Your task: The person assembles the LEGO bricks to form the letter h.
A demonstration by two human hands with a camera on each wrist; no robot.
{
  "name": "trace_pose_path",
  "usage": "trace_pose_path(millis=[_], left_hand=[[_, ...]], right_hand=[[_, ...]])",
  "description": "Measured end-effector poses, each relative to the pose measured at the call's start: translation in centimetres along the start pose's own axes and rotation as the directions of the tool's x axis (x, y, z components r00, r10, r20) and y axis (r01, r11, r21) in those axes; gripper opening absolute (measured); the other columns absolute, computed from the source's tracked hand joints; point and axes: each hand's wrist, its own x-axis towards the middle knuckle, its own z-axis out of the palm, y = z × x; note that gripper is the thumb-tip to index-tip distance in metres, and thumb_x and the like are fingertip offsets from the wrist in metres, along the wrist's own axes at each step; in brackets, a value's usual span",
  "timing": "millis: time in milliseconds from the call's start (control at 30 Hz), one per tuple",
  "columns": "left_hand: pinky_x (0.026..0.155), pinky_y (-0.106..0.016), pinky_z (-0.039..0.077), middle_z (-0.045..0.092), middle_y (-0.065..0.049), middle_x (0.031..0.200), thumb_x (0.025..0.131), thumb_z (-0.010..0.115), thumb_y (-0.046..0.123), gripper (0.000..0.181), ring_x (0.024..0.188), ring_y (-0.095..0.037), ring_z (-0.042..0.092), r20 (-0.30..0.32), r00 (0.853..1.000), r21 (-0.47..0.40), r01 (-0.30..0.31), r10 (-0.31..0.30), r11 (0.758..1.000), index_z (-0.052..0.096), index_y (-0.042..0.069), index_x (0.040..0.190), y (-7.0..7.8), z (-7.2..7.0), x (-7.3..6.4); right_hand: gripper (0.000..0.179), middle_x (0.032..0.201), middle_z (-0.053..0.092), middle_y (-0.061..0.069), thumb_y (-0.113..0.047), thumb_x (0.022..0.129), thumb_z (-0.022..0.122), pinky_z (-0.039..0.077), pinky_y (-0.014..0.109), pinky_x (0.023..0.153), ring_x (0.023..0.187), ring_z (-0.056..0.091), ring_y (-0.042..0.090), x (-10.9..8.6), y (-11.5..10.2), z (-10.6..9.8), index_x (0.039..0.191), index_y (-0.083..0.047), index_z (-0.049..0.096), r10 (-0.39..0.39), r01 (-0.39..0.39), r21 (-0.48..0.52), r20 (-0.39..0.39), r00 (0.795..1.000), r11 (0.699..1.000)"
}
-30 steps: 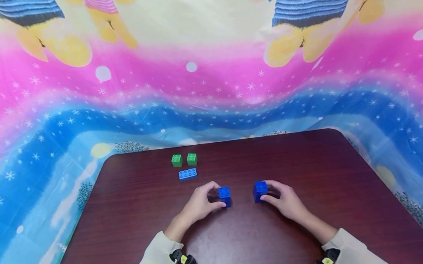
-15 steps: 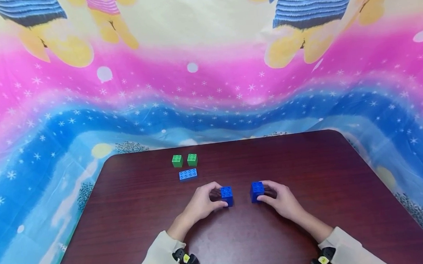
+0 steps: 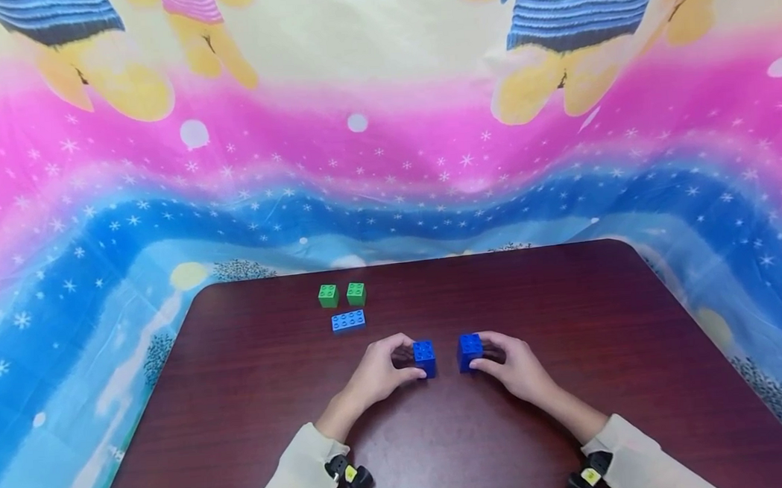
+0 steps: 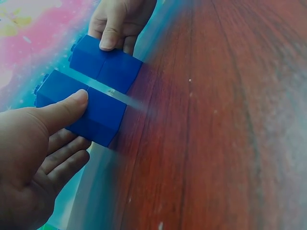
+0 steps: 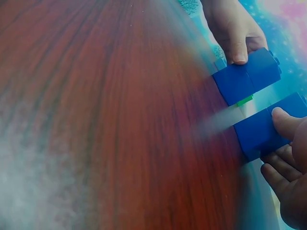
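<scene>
My left hand (image 3: 380, 371) pinches a dark blue stack of two toy building bricks (image 3: 425, 359) between thumb and fingers. Facing it, my right hand (image 3: 516, 367) grips a second dark blue stack (image 3: 469, 353) the same way. Both stacks stand upright on the table, studs up, with a narrow gap between them. A seam halfway up the left stack (image 4: 88, 108) shows in the left wrist view, and the right stack (image 5: 264, 127) has a like seam in the right wrist view. The thumbs lie on the near faces; the fingertips behind are partly hidden.
Two green square bricks, a left one (image 3: 328, 296) and a right one (image 3: 357, 294), stand near the back edge of the dark wooden table (image 3: 535, 287). A lighter blue long brick (image 3: 349, 320) lies just in front of them. A printed cloth (image 3: 386, 169) hangs behind.
Both hands have moved inward with their blue stacks, the left one rightward and the right one leftward, so the gap between the stacks has narrowed. The green and light blue bricks stay put.
</scene>
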Motion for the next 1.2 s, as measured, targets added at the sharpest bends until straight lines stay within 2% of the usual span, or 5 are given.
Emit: trace_pose_path(millis=[233,467,967,1200], left_hand=[[0.087,-0.034,0.058,0.073,-0.001,0.103,0.083,0.087,0.018,0.034,0.096,-0.017,0.07,0.007,1.0,-0.007,-0.002,0.002,1.0,0.067,0.012,0.11,0.0,0.3,0.5],[0.087,-0.032,0.058,0.072,0.001,0.104,0.084,0.085,0.022,0.034,0.096,-0.014,0.069,0.016,1.0,0.007,0.006,-0.006,1.0,0.067,0.014,0.111,0.3,0.5,0.9],[0.087,-0.03,0.057,0.072,0.001,0.102,0.085,0.085,0.02,0.032,0.095,-0.012,0.069,0.005,1.0,-0.005,-0.006,0.006,1.0,0.067,0.013,0.111,0.2,0.9,1.2],[0.089,-0.031,0.057,0.072,0.0,0.105,0.086,0.083,0.02,0.033,0.097,-0.014,0.069,0.026,1.0,-0.001,-0.001,0.001,1.0,0.066,0.012,0.114,0.2,1.0,1.3]], right_hand=[[0.046,0.117,0.071,0.014,-0.007,0.087,0.08,0.057,0.045,0.091,0.107,0.07,0.029,0.4,-0.2,0.3,0.13,0.0,0.064,0.007,-0.007,-0.005,0.007,1.0,1.0],[0.046,0.119,0.071,0.012,-0.007,0.088,0.079,0.056,0.045,0.092,0.109,0.07,0.028,0.7,-0.6,0.6,0.131,-0.002,0.064,0.014,-0.014,-0.001,0.018,1.0,1.0],[0.046,0.119,0.071,0.01,-0.008,0.088,0.08,0.056,0.043,0.092,0.109,0.07,0.026,1.1,-0.7,1.0,0.131,-0.004,0.065,0.017,-0.017,0.016,0.028,0.999,1.0],[0.045,0.119,0.071,0.01,-0.008,0.088,0.079,0.056,0.043,0.093,0.109,0.07,0.026,1.1,-0.6,1.0,0.131,-0.004,0.065,0.025,-0.025,0.014,0.031,0.999,1.0]])
